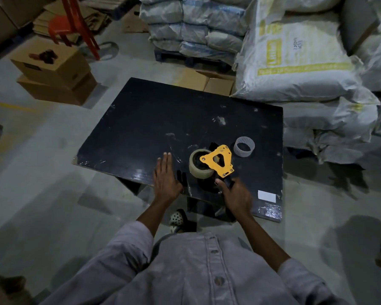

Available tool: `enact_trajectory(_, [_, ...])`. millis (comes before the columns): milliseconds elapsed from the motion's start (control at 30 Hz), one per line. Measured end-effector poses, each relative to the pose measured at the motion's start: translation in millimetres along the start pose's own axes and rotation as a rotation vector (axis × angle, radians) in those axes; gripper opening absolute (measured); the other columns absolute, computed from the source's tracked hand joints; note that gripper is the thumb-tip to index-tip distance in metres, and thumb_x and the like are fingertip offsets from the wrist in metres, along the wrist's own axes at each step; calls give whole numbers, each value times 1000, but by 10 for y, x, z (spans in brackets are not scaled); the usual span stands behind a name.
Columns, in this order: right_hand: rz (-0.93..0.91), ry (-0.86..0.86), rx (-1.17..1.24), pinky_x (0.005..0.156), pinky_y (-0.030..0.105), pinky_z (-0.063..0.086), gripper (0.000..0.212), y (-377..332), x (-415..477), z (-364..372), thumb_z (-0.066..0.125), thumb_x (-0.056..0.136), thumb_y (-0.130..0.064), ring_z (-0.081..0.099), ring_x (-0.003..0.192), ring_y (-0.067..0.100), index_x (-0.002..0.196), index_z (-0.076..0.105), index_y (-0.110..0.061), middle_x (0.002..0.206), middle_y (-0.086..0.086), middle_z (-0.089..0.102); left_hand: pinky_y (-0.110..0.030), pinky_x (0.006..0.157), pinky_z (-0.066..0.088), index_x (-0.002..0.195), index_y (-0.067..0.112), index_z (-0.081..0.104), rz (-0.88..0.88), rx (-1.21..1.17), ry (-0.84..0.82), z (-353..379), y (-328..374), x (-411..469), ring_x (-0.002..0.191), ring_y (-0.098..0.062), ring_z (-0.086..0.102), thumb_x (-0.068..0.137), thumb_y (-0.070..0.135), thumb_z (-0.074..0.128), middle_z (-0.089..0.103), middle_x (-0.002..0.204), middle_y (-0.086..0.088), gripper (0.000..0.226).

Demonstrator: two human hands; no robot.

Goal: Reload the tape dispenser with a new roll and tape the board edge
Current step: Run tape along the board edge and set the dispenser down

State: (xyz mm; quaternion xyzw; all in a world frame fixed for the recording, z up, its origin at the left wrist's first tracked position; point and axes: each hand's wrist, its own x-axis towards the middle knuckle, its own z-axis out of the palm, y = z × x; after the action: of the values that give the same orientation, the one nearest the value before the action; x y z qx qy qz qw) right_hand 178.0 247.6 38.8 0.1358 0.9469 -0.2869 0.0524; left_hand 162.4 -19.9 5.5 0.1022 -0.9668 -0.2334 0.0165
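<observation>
Right hand wrapped around dispenser handle, roll seated | left hand flat, fingers extended, steadying board | empty core set aside | likely next: edge taping.

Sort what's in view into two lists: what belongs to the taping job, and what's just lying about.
Job:
- yellow tape dispenser, handle gripped by the right hand
- tape roll mounted in it
- black board, left hand flat on it
- empty tape core, standing on the board

Lying about:
- cardboard boxes
- stacked sacks
- red chair
</observation>
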Motion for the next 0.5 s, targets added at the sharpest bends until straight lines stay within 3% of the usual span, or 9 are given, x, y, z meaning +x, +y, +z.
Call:
enact_trajectory(167, [31, 31, -4, 88, 50, 58, 80, -89, 284, 115, 63, 98, -80, 74, 113, 46, 127, 67, -6, 121, 23, 78, -63, 133, 24, 177, 19, 3, 49, 18, 21, 89, -102, 204, 171, -34, 8, 94, 45, 65, 7, 186, -3, 107])
enact_trajectory(367, [51, -8, 3, 97, 56, 61, 107, 294, 646, 627, 44, 88, -100, 73, 120, 46, 141, 64, -9, 131, 22, 76, -66, 133, 20, 177, 20, 1, 88, 63, -72, 208, -143, 291, 172, -35, 3, 91, 48, 70, 2, 187, -3, 114])
enact_trajectory(433, [19, -73, 27, 98, 55, 60, 95, 463, 732, 773, 54, 93, -92, 71, 123, 45, 147, 61, -15, 135, 20, 75, -67, 132, 21, 177, 20, 0, 100, 74, -100, 225, -168, 343, 172, -36, 3, 91, 52, 68, 1, 187, -3, 114])
enact_trajectory(500, [-13, -109, 19, 100, 57, 60, 95, 489, 749, 781, 55, 91, -96, 69, 127, 42, 150, 57, -22, 138, 15, 72, -67, 132, 21, 177, 21, 1, 95, 80, -103, 234, -164, 413, 172, -35, 3, 94, 58, 63, 1, 187, -2, 111])
